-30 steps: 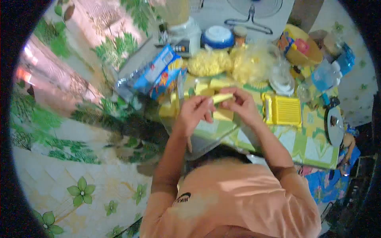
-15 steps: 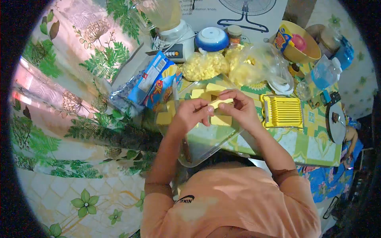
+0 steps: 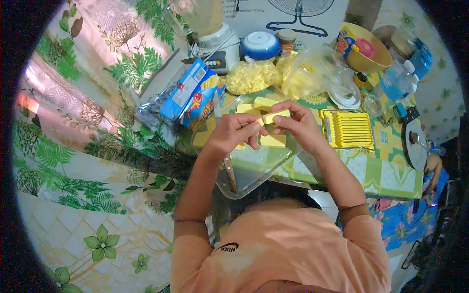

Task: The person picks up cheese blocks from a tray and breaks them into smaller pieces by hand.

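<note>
A pale yellow block [image 3: 276, 116], resembling cheese, is held between both my hands above a clear plastic tray [image 3: 239, 196]. My right hand [image 3: 299, 126] grips its right part, thumb in front and fingers behind. My left hand [image 3: 233, 133] pinches at its left end, where a small pale edge shows between thumb and fingertips; whether that is a separate piece I cannot tell. More yellow blocks [image 3: 272, 141] lie in the tray below and behind my hands. A knife-like tool with a brown handle [image 3: 230, 175] rests along the tray's left side.
To the right sits a yellow slicer [image 3: 350, 130] with parallel bars. Behind are bags of yellow cubes [image 3: 252, 77], a blue bowl [image 3: 260, 46], a blender [image 3: 217, 41] and a yellow basin [image 3: 377, 61]. A blue snack pack [image 3: 193, 95] stands left, a round lid [image 3: 414, 144] right.
Both hands have lifted the block slightly and turned it, so its broad face now shows more. My left fingers have stayed at its left end.
</note>
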Motion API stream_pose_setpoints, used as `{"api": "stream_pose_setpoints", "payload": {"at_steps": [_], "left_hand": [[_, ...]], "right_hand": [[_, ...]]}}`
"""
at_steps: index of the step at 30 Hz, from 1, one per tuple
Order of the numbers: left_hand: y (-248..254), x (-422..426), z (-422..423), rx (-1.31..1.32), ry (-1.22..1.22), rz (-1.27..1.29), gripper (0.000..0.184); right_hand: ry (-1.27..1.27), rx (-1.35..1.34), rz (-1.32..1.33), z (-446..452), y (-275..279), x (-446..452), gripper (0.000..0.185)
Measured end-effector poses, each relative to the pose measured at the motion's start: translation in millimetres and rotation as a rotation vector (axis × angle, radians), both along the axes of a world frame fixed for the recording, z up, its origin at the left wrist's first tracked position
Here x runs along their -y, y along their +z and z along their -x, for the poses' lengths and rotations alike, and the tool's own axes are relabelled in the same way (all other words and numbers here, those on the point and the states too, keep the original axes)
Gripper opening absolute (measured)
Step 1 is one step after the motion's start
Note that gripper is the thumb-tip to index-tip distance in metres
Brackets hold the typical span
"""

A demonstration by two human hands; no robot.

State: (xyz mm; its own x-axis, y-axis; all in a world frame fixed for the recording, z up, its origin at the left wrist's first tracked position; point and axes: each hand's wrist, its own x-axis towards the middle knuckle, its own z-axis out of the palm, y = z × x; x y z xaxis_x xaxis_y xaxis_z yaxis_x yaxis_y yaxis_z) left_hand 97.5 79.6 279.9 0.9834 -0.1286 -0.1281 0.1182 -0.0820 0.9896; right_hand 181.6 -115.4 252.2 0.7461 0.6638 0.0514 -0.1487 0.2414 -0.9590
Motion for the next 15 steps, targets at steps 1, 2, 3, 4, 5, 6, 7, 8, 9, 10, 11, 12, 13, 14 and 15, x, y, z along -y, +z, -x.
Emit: {"api": "stream_pose_setpoints", "payload": {"at_steps": [1,2,3,4,5,6,7,8,9,10,11,12,13,14,15], "left_hand": [[1,1,1,-0.002,0.006,0.006,0.029],[-1,1,1,-0.003,0.023,0.053,0.03],[-3,3,1,-0.005,0.039,0.1,0.03],[-4,4,1,-0.006,0.058,0.147,0.03],[-4,5,2,-0.008,0.073,0.172,0.031],[-4,7,3,-0.01,0.088,0.197,0.031],[-5,8,5,-0.014,0.105,0.221,0.032],[-5,9,6,-0.002,0.124,0.212,0.033],[-5,10,7,0.011,0.143,0.202,0.033],[-4,10,8,0.025,0.163,0.192,0.034],[-7,10,8,0.059,0.182,0.189,0.034],[-13,9,7,0.095,0.2,0.185,0.033],[-15,9,6,0.131,0.218,0.182,0.033],[-13,11,7,0.179,0.228,0.099,0.033],[-10,14,9,0.226,0.238,0.016,0.032]], "right_hand": [[-0.002,-0.044,-0.051,-1,0,0,0.024],[-0.005,-0.089,-0.101,0,-1,0,0.024],[-0.006,-0.135,-0.151,0,-2,0,0.024],[0.003,-0.176,-0.159,0,-2,0,0.024],[0.013,-0.216,-0.166,-1,-1,-1,0.024],[0.024,-0.257,-0.173,0,-1,-1,0.024],[0.037,-0.294,-0.166,3,2,-2,0.025],[0.05,-0.332,-0.16,7,6,-4,0.026],[0.064,-0.37,-0.154,9,9,-5,0.026],[0.095,-0.347,-0.103,9,7,-4,0.027],[0.126,-0.324,-0.052,9,4,-2,0.027],[0.156,-0.298,-0.002,8,1,-2,0.027],[0.167,-0.302,0.012,8,-1,-2,0.028],[0.178,-0.305,0.026,9,-2,-3,0.028],[0.189,-0.309,0.042,10,-3,-3,0.029]]}}
